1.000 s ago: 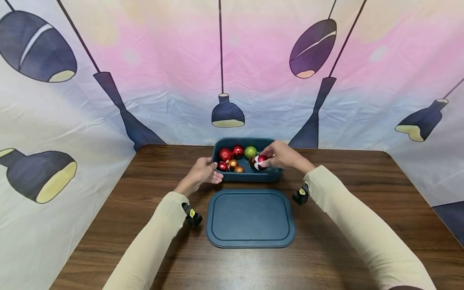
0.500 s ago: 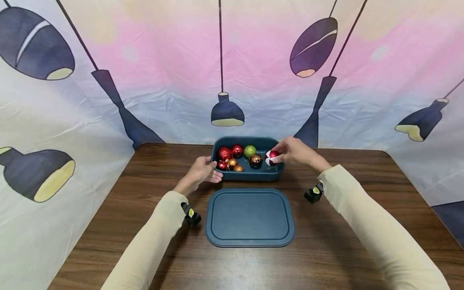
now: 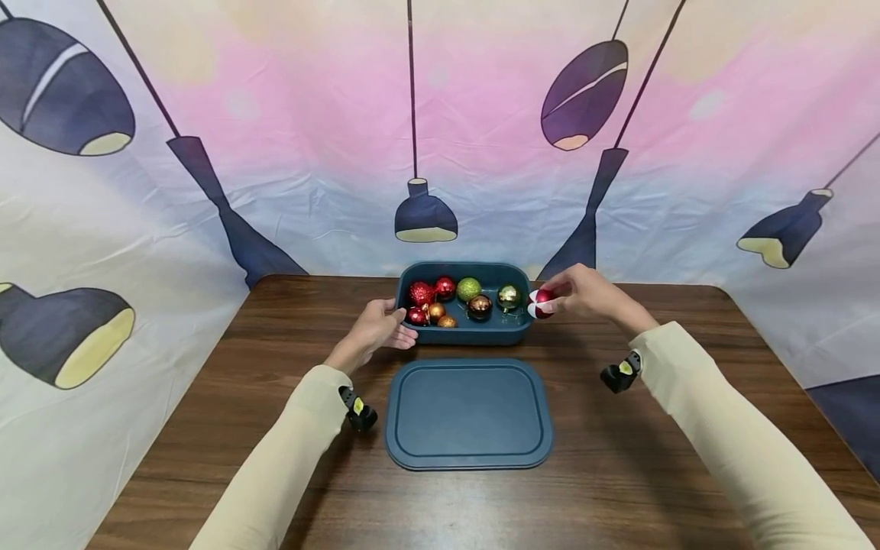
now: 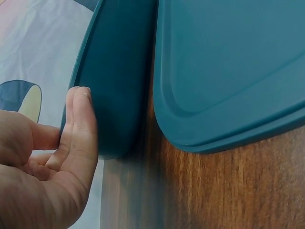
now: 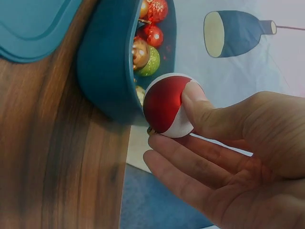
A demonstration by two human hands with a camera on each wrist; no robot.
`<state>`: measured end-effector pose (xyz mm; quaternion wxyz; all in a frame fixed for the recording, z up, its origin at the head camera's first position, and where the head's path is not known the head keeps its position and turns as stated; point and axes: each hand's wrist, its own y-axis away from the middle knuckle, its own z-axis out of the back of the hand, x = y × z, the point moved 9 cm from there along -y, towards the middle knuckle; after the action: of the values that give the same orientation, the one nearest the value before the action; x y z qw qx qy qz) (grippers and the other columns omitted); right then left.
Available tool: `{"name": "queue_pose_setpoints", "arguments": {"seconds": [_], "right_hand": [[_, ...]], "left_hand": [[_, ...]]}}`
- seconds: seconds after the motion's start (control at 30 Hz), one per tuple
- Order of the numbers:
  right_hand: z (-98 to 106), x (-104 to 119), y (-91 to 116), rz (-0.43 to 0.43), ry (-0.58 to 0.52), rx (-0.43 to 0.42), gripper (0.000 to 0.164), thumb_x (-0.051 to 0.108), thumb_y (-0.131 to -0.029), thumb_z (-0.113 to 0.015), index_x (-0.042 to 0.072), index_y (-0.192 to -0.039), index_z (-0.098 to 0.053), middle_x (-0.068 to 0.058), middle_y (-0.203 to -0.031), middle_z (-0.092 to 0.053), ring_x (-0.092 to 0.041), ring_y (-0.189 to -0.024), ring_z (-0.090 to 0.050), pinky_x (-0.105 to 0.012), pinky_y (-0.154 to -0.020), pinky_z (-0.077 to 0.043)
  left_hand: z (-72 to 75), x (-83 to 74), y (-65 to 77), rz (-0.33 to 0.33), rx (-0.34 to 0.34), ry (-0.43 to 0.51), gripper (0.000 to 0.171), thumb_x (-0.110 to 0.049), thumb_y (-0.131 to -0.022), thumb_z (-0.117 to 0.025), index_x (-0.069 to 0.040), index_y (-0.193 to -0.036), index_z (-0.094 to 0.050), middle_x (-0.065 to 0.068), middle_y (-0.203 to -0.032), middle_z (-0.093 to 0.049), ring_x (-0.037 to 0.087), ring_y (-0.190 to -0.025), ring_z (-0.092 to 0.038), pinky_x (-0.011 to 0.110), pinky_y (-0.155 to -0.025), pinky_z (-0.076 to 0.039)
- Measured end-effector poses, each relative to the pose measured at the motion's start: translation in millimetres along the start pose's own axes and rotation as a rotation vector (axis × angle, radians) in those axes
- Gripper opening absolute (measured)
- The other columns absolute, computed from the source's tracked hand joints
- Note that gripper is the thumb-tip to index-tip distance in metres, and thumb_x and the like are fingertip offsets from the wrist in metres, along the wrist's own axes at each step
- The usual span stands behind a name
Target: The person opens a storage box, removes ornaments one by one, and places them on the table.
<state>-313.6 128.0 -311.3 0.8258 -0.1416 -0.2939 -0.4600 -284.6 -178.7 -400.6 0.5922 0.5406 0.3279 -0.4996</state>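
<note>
A blue rectangular box (image 3: pixel 467 336) stands at the back of the table with several Christmas balls inside: red, green, brown, orange and gold. My left hand (image 3: pixel 374 328) grips the box's left end; in the left wrist view its thumb is at the rim and the fingers (image 4: pixel 82 124) lie along the outer wall. Just past the box's right end, my right hand (image 3: pixel 584 294) pinches a red and white Christmas ball (image 5: pixel 164 105) between thumb and fingers. A shiny gold ball (image 3: pixel 509 297) sits at the right inside the box, beside the brown ball (image 3: pixel 479 307).
A flat blue lid (image 3: pixel 469 414) lies on the wooden table (image 3: pixel 619 473) in front of the box. Behind the table's back edge hangs a cloth (image 3: pixel 330 137) printed with dark lamps.
My right hand has carried the red and white ball rightward from inside the box to beyond its right end. The brown and gold balls have come into view. My left hand keeps its place.
</note>
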Motion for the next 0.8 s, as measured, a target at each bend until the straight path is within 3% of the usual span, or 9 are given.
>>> {"name": "queue_pose_setpoints", "arguments": {"seconds": [0.5, 0.63, 0.8], "right_hand": [[-2.8, -25.3, 11.9, 0.004, -0.004, -0.011, 0.029, 0.002, -0.092, -0.073, -0.015, -0.115, -0.069, -0.024, -0.103, -0.073, -0.033, -0.094, -0.068, -0.036, -0.072, -0.056], [-7.3, -38.1, 12.5, -0.047, 0.007, -0.016, 0.03, 0.004, -0.092, -0.074, -0.014, -0.116, -0.069, -0.023, -0.104, -0.073, -0.033, -0.094, -0.067, -0.037, -0.075, -0.056], [-13.8, -53.0, 13.8, -0.123, 0.015, -0.025, 0.035, 0.007, -0.091, -0.074, -0.013, -0.119, -0.068, -0.025, -0.109, -0.071, -0.034, -0.097, -0.066, -0.041, -0.078, -0.058]], "left_hand": [[1.0, 1.2, 2.4, 0.0, -0.015, -0.003, 0.06, -0.015, -0.111, -0.04, 0.001, -0.161, -0.011, 0.018, -0.09, -0.075, 0.033, -0.086, -0.075, 0.037, -0.077, -0.064], [1.1, 0.7, 1.3, 0.002, -0.018, -0.002, 0.06, -0.015, -0.111, -0.041, 0.001, -0.161, -0.011, 0.017, -0.089, -0.075, 0.031, -0.084, -0.076, 0.035, -0.074, -0.064], [0.6, 1.2, 0.4, 0.011, -0.022, -0.006, 0.06, -0.016, -0.111, -0.041, 0.0, -0.161, -0.012, 0.019, -0.09, -0.075, 0.032, -0.084, -0.076, 0.041, -0.08, -0.063]]}}
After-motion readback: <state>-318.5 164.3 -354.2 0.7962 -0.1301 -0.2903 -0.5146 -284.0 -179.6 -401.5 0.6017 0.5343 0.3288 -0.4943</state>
